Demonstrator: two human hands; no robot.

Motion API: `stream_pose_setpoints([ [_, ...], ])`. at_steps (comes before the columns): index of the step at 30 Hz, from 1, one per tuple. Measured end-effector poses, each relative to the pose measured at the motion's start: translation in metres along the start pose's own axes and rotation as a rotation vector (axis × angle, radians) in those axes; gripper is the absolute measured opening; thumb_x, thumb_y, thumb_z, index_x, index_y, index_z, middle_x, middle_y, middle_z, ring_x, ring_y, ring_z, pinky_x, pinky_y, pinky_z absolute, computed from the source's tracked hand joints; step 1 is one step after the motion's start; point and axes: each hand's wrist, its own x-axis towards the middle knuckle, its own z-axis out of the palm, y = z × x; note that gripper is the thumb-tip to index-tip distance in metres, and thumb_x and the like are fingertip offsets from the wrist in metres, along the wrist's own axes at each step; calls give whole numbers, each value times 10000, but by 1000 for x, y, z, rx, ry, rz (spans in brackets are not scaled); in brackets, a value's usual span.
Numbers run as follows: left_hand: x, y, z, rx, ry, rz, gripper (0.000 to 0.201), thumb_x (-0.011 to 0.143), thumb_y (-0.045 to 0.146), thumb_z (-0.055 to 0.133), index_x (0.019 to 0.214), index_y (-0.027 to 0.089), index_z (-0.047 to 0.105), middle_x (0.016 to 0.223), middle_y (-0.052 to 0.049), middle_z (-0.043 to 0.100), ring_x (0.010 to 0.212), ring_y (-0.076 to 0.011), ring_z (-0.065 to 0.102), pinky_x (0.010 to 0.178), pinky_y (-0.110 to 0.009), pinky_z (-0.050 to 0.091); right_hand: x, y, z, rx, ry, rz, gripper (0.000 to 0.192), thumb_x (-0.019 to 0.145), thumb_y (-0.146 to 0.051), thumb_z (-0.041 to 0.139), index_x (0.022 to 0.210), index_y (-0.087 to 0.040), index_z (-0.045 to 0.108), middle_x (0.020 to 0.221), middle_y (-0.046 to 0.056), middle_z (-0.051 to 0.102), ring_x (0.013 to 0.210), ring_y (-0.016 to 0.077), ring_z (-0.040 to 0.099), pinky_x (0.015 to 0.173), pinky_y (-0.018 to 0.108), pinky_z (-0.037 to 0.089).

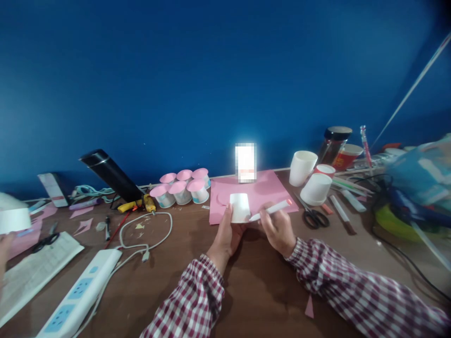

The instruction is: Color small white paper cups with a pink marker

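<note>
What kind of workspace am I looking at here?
Likely a craft bench against a blue wall: pink paper sheet, scissors, glue gun and pink-topped cups. The left hand holds a white paper cup; the right hand holds a marker.

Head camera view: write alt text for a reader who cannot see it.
A person in plaid sleeves holds a white paper cup in the left hand and a white marker in the right hand, its tip at the cup. Behind lie pink paper, pink-topped cups, scissors and a power strip.
</note>
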Motion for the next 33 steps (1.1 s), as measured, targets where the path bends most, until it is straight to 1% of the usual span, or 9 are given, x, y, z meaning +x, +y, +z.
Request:
stream_pose_setpoints([
  [4, -2, 1, 1, -10, -30, 15, 373, 836, 414, 598, 1043, 104, 606, 901, -96, 680, 805, -189, 637, 809, -344, 504, -1, 1, 1, 5, 6, 9, 176, 910, -244, 435, 774, -189, 531, 553, -23, 554, 484, 123, 551, 494, 224, 425],
  [8, -4, 2, 3, -44, -22, -1, 310, 842, 363, 605, 1023, 112, 621, 880, -69, 687, 769, -162, 635, 798, -325, 508, -1, 2, 0, 3, 5, 19, 177, 913, -254, 437, 781, -187, 535, 555, -19, 560, 480, 124, 549, 490, 225, 425],
  [13, -4, 2, 2, -56, -6, -36, 334, 832, 358, 619, 1063, 117, 621, 946, -77, 696, 817, -174, 647, 803, -318, 515, 1, 3, -1, -15, 45, 28, 180, 913, -251, 429, 788, -187, 541, 561, -12, 561, 483, 128, 545, 481, 228, 421],
  [19, -3, 1, 0, -62, -7, -31, 311, 842, 373, 600, 1032, 128, 623, 903, -71, 696, 803, -186, 651, 792, -341, 525, 1, 2, 0, 24, 30, 15, 171, 909, -238, 433, 777, -190, 532, 556, -16, 575, 480, 121, 554, 488, 220, 429],
  [23, -3, 2, 1, -74, 22, -36, 307, 843, 382, 595, 1010, 127, 624, 874, -76, 695, 805, -193, 656, 784, -343, 531, 1, 1, -1, 35, 14, -2, 174, 908, -230, 434, 769, -190, 529, 561, -18, 573, 486, 116, 559, 497, 216, 429],
  [29, -4, 3, 3, -77, 24, -58, 316, 861, 387, 566, 1019, 120, 624, 878, -82, 697, 780, -181, 652, 755, -312, 534, 1, 2, -1, 14, 55, 23, 185, 911, -245, 427, 771, -188, 534, 549, -16, 558, 494, 127, 547, 492, 228, 420],
  [33, -4, 2, 2, -66, 18, -64, 329, 862, 384, 567, 1040, 114, 627, 911, -89, 699, 803, -182, 655, 754, -300, 536, 3, 2, 0, 42, 78, 44, 208, 920, -260, 414, 755, -194, 523, 543, -16, 549, 495, 129, 538, 484, 231, 414],
])
